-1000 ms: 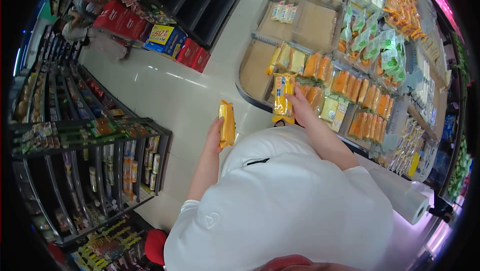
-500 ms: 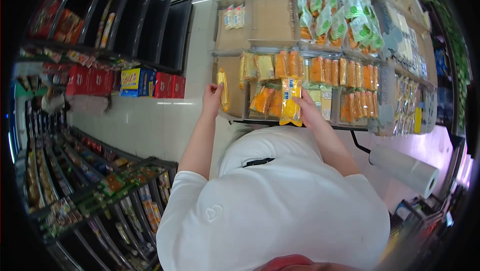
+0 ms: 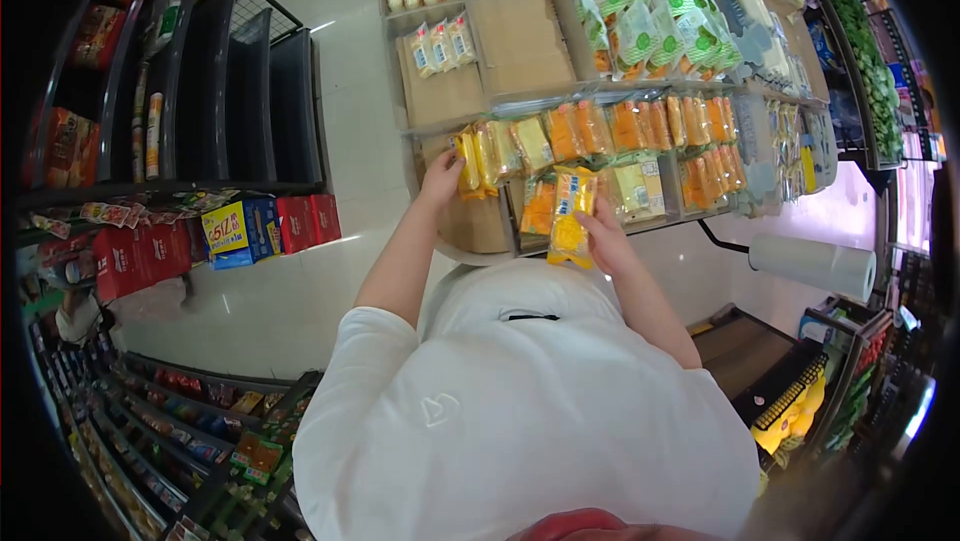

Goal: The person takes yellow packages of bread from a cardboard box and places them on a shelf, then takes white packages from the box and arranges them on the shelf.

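My left hand (image 3: 443, 178) grips the near side of a yellow bread packet (image 3: 467, 163), which stands beside other yellow packets (image 3: 487, 153) at the left end of the display row. Its fingertips are partly hidden by the wrapper. My right hand (image 3: 604, 237) is closed around the edge of another yellow bread packet (image 3: 572, 216), held tilted in front of me over the front of the bin. Blue printing shows on that wrapper. Behind it are orange bread packets (image 3: 540, 206) and a pale packet (image 3: 638, 189). A cardboard-lined compartment (image 3: 470, 226) lies below my left hand.
Further back, a divided display holds green-and-clear bags (image 3: 635, 36) and small white packets (image 3: 438, 46). Dark shelving (image 3: 240, 91) stands at left, with red boxes (image 3: 143, 256) beside it. A plastic bag roll (image 3: 812, 266) sticks out at right.
My left hand has moved its yellow packet right, up against the packets in the row. My right hand still holds its packet, now tilted more. The view has shifted and turned slightly.
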